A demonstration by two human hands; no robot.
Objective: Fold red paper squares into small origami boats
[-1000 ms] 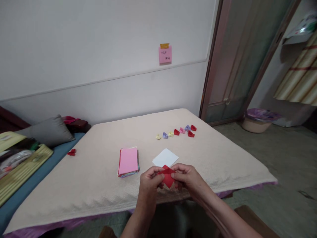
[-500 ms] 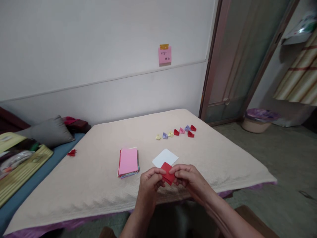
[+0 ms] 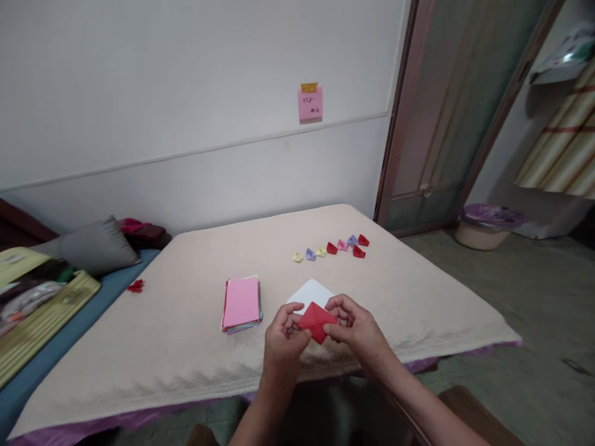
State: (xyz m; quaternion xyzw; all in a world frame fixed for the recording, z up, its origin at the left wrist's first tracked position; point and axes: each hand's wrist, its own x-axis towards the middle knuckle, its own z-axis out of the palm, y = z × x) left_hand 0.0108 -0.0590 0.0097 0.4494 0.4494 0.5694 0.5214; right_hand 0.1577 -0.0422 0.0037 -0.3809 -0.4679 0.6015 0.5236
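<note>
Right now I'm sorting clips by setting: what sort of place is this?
Likely a room in a home: a cloth-covered table beside a cushion, a door, and both hands folding red paper.

White wall [image 3: 186, 93], glazed door [image 3: 460, 105], grey floor [image 3: 534, 297].

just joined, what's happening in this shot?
A person is holding a small red paper with both hands, left hand and right hand pinching opposite sides; it shows crease lines. Just behind it a white sheet lies on the cream-covered table. A stack of coloured paper, pink on top, sits to the left, and a row of small folded pieces in red, purple, pink and yellow lies farther back.
</note>
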